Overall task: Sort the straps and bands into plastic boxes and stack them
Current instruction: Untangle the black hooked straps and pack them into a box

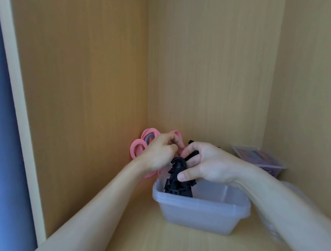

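Inside a light wooden cupboard, the shelf (pixel 138 237) carried a nested stack of clear plastic boxes (pixel 195 214) near the middle. The right hand (pixel 206 164) pinched a bundle of black straps (pixel 175 182) between thumb and fingers, and its lower end dipped into the top box. The left hand (pixel 158 151) curled round pink bands (pixel 137 148) heaped in the back-left corner against the side panel (pixel 78 84). A lidded box (pixel 261 158) of coloured bands sat at the back right. A blue wall (pixel 3 138) showed past the cupboard's left edge.
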The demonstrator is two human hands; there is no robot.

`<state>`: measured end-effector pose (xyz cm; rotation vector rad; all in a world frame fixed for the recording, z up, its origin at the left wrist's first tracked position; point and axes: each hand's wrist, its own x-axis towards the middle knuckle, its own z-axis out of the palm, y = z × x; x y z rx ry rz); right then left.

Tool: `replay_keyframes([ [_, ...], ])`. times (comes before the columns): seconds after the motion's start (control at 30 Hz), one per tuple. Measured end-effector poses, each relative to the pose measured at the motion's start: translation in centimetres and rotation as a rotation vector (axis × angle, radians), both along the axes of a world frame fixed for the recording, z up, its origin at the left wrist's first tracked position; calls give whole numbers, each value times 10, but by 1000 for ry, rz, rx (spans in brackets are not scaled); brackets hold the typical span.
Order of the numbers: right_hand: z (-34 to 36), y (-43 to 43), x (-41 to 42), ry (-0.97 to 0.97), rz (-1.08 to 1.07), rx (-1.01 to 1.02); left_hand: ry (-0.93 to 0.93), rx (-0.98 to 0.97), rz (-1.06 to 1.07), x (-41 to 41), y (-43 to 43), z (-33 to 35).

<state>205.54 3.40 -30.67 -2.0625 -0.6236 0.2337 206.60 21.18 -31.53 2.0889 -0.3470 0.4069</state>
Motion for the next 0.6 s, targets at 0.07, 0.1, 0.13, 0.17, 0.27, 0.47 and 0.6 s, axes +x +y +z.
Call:
replay_keyframes([
  [0.07,-1,2,-2,-15,-16,0,17,39,-3,1,-1,-2],
  [0.1,-1,2,-3,-25,-20,-5,25,56,-6,1,-1,-3],
  [0.13,-1,3,-5,-34,-23,-11,30,72,-9,2,-2,-4],
  [0.17,-2,4,-7,-44,-24,-20,32,85,-11,2,-2,-6],
  [0.27,-2,7,-12,-102,-49,-72,37,91,-9,5,-4,-10],
  [0.47,-5,10,-16,-155,-82,-100,70,-39,-28,11,-6,-17],
  [0.6,-10,12,-14,-218,-84,-181,124,-52,-13,13,-6,-17],
])
